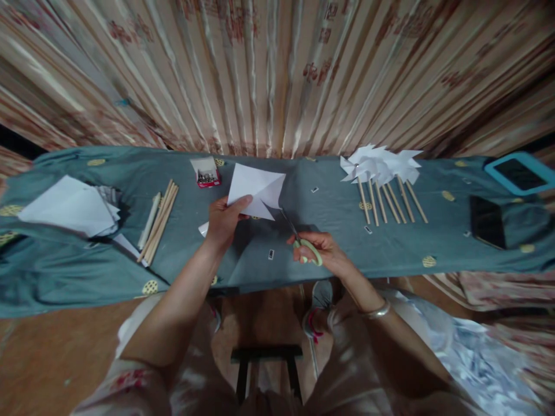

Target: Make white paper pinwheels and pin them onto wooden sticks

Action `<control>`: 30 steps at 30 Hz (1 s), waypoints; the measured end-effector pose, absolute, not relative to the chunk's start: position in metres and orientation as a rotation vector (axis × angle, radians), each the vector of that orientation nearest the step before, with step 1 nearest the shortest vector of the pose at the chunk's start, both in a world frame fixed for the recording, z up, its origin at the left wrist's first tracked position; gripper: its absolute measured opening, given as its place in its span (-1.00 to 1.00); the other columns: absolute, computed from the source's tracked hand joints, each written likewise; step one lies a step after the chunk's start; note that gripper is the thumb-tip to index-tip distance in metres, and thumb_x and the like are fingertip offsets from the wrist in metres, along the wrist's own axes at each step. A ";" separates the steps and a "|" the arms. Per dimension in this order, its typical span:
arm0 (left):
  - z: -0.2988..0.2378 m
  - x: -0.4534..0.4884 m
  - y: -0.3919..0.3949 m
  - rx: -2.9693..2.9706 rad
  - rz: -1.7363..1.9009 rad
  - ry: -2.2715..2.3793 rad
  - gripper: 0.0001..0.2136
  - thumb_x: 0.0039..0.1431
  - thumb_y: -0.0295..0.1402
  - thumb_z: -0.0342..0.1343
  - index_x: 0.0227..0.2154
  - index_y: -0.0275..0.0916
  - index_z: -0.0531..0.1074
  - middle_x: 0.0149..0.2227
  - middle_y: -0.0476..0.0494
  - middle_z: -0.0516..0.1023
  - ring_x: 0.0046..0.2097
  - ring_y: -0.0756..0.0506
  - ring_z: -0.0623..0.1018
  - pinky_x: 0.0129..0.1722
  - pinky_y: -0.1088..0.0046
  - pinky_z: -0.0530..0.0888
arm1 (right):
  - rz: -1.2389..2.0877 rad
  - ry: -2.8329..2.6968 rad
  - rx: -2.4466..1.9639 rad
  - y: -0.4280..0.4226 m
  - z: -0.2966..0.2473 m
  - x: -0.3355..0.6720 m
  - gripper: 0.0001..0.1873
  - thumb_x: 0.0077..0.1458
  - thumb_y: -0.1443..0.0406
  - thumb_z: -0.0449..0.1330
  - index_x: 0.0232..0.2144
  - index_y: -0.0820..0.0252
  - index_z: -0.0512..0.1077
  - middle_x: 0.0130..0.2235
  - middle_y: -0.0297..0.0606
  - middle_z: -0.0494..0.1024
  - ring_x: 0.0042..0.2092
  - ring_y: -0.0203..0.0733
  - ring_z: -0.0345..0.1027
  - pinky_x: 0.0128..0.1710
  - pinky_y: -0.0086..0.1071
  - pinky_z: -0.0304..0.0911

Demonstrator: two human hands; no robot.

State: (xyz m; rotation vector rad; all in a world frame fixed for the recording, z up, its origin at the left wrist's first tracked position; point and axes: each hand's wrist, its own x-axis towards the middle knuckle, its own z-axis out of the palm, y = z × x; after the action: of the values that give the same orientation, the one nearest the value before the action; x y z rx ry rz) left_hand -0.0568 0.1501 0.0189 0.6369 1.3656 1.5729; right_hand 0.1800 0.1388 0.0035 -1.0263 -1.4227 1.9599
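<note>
My left hand (226, 218) grips a white paper square (254, 184) by its near left edge, thumb on top. A cut runs into the paper from its lower right side, and creases cross its face. In my right hand (319, 249) is a pair of scissors (310, 247) with pale green handles, fingers through the loops. The blades point up and left, their tips close to the paper's right corner; whether they touch it I cannot tell. A small white piece (203, 229) shows beside my left wrist, partly hidden.
Left lie stacked white paper (69, 205), wooden sticks (161, 222) and a pale tube (149, 221). Behind my left hand stands a small red box (207, 177) of metal pieces. Several paper pinwheels (381, 164) lie right, then a phone (487, 222) and blue-framed tablet (522, 174). A curtain (277, 75) hangs behind.
</note>
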 end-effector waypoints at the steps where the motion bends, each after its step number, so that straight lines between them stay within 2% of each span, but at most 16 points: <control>1: 0.018 -0.057 0.150 0.639 1.573 1.366 -0.70 -0.34 -0.23 0.44 -0.51 -0.31 0.58 -0.46 -0.10 0.62 -0.47 -0.03 0.53 -0.55 0.55 0.39 | 1.923 -1.424 -1.028 0.141 0.004 0.182 -0.47 -0.19 -0.07 0.42 -0.28 0.19 0.56 -0.52 -0.37 0.53 -0.53 -0.38 0.30 -0.51 -0.46 0.24; 5: 0.015 -0.053 0.148 0.675 1.510 1.361 -0.69 -0.35 -0.21 0.45 -0.51 -0.31 0.59 -0.47 -0.11 0.62 -0.47 -0.05 0.53 -0.51 0.51 0.42 | 1.703 -1.332 -1.079 0.152 0.007 0.190 -0.49 -0.14 -0.09 0.39 -0.32 0.19 0.56 -0.52 -0.35 0.54 -0.54 -0.38 0.29 -0.55 -0.48 0.16; 10: 0.010 -0.042 0.143 0.833 1.296 1.335 -0.68 -0.34 -0.23 0.47 -0.46 -0.29 0.64 -0.45 -0.12 0.65 -0.43 -0.09 0.55 -0.39 0.43 0.47 | 1.542 -1.173 -1.125 0.169 0.010 0.191 -0.46 -0.31 -0.01 0.49 -0.31 0.18 0.54 -0.48 -0.34 0.59 -0.51 -0.37 0.33 -0.52 -0.49 0.19; 16: 0.011 -0.038 0.139 0.934 1.078 1.433 -0.71 -0.32 -0.23 0.44 -0.48 -0.28 0.63 -0.50 -0.09 0.61 -0.45 -0.10 0.52 -0.41 0.41 0.43 | 1.511 -1.260 -1.109 0.178 0.015 0.182 -0.51 -0.40 0.15 0.53 -0.35 0.16 0.51 -0.53 -0.49 0.47 -0.51 -0.42 0.23 -0.50 -0.49 0.16; 22: 0.012 -0.038 0.141 0.869 1.076 1.390 -0.65 -0.39 -0.22 0.47 -0.49 -0.31 0.59 -0.50 -0.09 0.58 -0.42 -0.13 0.53 -0.38 0.37 0.45 | 1.545 -1.375 -1.086 0.179 0.012 0.177 -0.55 -0.37 0.17 0.50 -0.38 0.18 0.48 -0.59 -0.56 0.33 -0.54 -0.45 0.13 -0.54 -0.50 0.07; 25: 0.011 -0.037 0.143 0.722 1.164 1.243 -0.57 -0.30 -0.07 0.43 -0.42 -0.30 0.57 -0.42 -0.14 0.60 -0.34 -0.15 0.56 -0.30 0.33 0.50 | 1.505 -1.326 -1.105 0.179 0.010 0.174 -0.55 -0.37 0.18 0.50 -0.37 0.19 0.47 -0.61 -0.57 0.28 -0.54 -0.45 0.10 -0.54 -0.50 0.03; 28: 0.012 -0.031 0.140 0.624 1.240 1.046 -0.51 -0.13 0.06 0.32 -0.27 -0.26 0.54 -0.20 -0.21 0.63 -0.13 -0.20 0.59 -0.14 0.27 0.52 | 1.410 -1.231 -1.125 0.181 0.005 0.169 -0.53 -0.37 0.18 0.48 -0.35 0.18 0.44 -0.59 -0.56 0.29 -0.53 -0.43 0.09 -0.53 -0.49 0.04; 30: 0.012 -0.024 0.135 0.625 1.252 0.953 -0.50 -0.08 0.06 0.29 -0.19 -0.22 0.52 -0.05 -0.23 0.59 0.01 -0.23 0.55 -0.04 0.21 0.50 | 1.350 -1.184 -1.142 0.182 0.000 0.164 -0.54 -0.33 0.17 0.46 -0.34 0.16 0.42 -0.57 -0.56 0.30 -0.53 -0.43 0.08 -0.53 -0.48 0.03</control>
State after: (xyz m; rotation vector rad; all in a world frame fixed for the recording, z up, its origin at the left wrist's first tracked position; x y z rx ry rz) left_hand -0.0240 0.1347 0.0122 0.6247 0.9526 1.2524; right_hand 0.1644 0.1818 0.0003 -1.1415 -1.1836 1.3498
